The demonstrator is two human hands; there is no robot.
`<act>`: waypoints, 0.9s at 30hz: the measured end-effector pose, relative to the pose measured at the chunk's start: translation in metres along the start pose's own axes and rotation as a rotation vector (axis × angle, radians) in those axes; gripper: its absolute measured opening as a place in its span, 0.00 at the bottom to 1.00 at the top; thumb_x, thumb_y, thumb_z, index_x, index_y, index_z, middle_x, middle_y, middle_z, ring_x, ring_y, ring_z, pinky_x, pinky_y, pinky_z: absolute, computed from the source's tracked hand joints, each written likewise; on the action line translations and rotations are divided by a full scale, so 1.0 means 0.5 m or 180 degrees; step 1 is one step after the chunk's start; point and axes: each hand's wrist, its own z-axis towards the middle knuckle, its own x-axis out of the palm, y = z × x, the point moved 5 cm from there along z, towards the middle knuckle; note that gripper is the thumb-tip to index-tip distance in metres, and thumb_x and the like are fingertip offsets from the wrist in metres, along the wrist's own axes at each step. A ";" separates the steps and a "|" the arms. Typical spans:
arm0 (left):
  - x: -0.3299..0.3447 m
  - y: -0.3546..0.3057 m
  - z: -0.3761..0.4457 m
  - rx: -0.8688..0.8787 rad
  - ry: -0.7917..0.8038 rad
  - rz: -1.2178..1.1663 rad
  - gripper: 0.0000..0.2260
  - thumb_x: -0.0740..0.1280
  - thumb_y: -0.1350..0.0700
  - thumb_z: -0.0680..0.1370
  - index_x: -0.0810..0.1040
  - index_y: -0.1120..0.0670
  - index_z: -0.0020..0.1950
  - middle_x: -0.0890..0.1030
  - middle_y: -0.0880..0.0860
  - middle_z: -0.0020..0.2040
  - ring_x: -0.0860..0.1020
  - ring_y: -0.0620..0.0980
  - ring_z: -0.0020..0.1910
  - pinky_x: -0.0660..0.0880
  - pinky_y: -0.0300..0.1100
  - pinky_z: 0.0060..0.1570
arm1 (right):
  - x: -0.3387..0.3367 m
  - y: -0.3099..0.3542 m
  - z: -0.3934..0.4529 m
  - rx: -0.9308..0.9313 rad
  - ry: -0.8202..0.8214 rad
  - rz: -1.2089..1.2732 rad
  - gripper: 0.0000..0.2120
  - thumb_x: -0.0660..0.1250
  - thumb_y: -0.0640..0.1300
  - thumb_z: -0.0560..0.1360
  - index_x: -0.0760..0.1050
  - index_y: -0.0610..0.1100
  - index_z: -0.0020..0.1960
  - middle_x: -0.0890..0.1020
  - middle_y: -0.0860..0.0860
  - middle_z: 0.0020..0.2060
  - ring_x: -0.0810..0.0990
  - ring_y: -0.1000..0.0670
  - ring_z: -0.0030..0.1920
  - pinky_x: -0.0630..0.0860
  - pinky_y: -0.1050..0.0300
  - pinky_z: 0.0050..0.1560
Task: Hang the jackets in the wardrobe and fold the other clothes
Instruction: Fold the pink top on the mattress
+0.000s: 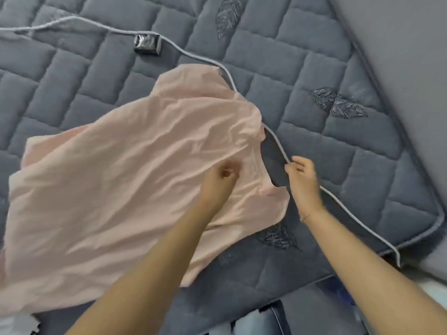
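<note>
Fingers [229, 169] of left hand [221, 177] curled, pinching pink shirt [135, 165] at centre, right hand [302, 177] fingers loosely spread, touching grey cable [278, 146], quilted grey bed [338, 153] beneath

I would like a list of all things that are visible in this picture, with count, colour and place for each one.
T-shirt: one, pale pink, spread wrinkled on the mattress, centre and left.
Mattress: one, dark grey, quilted with embroidered leaf patterns, fills most of the view.
Cable: one, light grey, runs from the upper left across the mattress, passes under the T-shirt's upper edge, continues to the lower right corner.
Small packet: one, shiny silver, on the mattress at the top, beside the cable.
Bracelet: one, thin, gold-coloured, on the right wrist.
Left hand: one, pinches the T-shirt fabric near its neckline.
Right hand: one, fingers loosely curled, at the cable right of the T-shirt; whether it holds the cable is unclear.
</note>
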 end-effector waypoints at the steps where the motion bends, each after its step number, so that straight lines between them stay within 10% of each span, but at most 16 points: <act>1: -0.032 -0.022 0.025 0.0279 -0.0196 0.0292 0.09 0.64 0.62 0.80 0.81 0.55 0.56 0.82 0.50 0.54 0.80 0.50 0.50 0.76 0.43 0.53 | -0.006 -0.034 -0.036 0.0034 -0.0097 0.0076 0.16 0.66 0.45 0.77 0.70 0.48 0.64 0.75 0.52 0.58 0.75 0.59 0.52 0.71 0.65 0.49; 6: -0.081 -0.133 0.185 0.1557 -0.0185 0.1982 0.17 0.62 0.65 0.79 0.73 0.57 0.68 0.67 0.58 0.70 0.77 0.58 0.55 0.74 0.49 0.57 | 0.029 -0.147 -0.177 0.0594 -0.0147 0.0408 0.20 0.73 0.45 0.73 0.71 0.40 0.60 0.78 0.48 0.50 0.78 0.51 0.48 0.74 0.62 0.45; 12: -0.058 -0.147 0.300 0.1648 0.0268 0.2763 0.20 0.64 0.61 0.79 0.71 0.57 0.71 0.64 0.62 0.70 0.71 0.63 0.64 0.68 0.53 0.65 | 0.073 -0.166 -0.190 0.1007 -0.0335 0.1183 0.18 0.66 0.48 0.79 0.75 0.32 0.42 0.77 0.45 0.37 0.73 0.48 0.41 0.68 0.55 0.44; 18: -0.092 -0.180 0.268 0.1656 0.0123 0.2804 0.12 0.68 0.52 0.79 0.75 0.59 0.57 0.71 0.61 0.58 0.73 0.57 0.49 0.71 0.49 0.49 | 0.043 -0.223 -0.275 0.0934 -0.0465 0.1943 0.10 0.62 0.52 0.80 0.79 0.54 0.58 0.84 0.57 0.52 0.81 0.58 0.54 0.74 0.60 0.55; 27: -0.026 -0.414 0.181 0.2256 -0.0262 0.1980 0.13 0.67 0.52 0.79 0.73 0.59 0.57 0.70 0.55 0.53 0.70 0.50 0.45 0.62 0.41 0.43 | -0.205 -0.158 -0.226 0.0126 -0.1737 0.1535 0.12 0.60 0.49 0.82 0.74 0.52 0.41 0.78 0.63 0.33 0.74 0.65 0.33 0.72 0.73 0.35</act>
